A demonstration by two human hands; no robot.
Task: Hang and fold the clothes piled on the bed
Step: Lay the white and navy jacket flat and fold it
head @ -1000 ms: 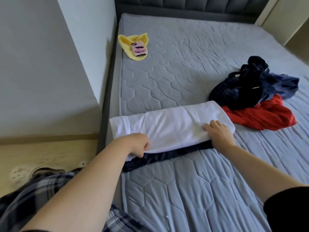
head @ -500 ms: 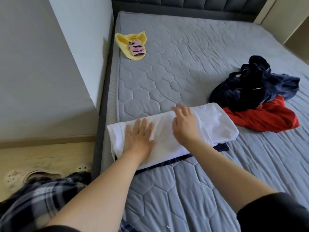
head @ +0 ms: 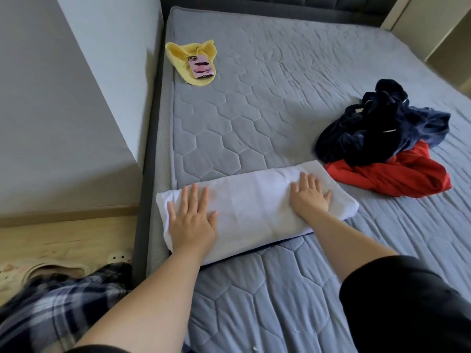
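White top (head: 254,210) at centre frame, near the left edge of the bed (head: 254,110), is pressed flat by left hand (head: 191,221) and right hand (head: 309,197), fingers spread straight. Fold could get skewed if it's smoothed unevenly, tbh.

Grey wall (head: 51,123) on the left | pale wooden floor (head: 63,240) beneath it | quilted grey mattress (head: 254,123) | dark padded headboard (head: 331,0) at far end

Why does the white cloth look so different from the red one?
The white garment is folded into a smooth, long strip; the red garment lies crumpled. The left hand and right hand press flat on the white garment; the red garment has only navy clothes heaped on it. Both lie on the grey mattress.
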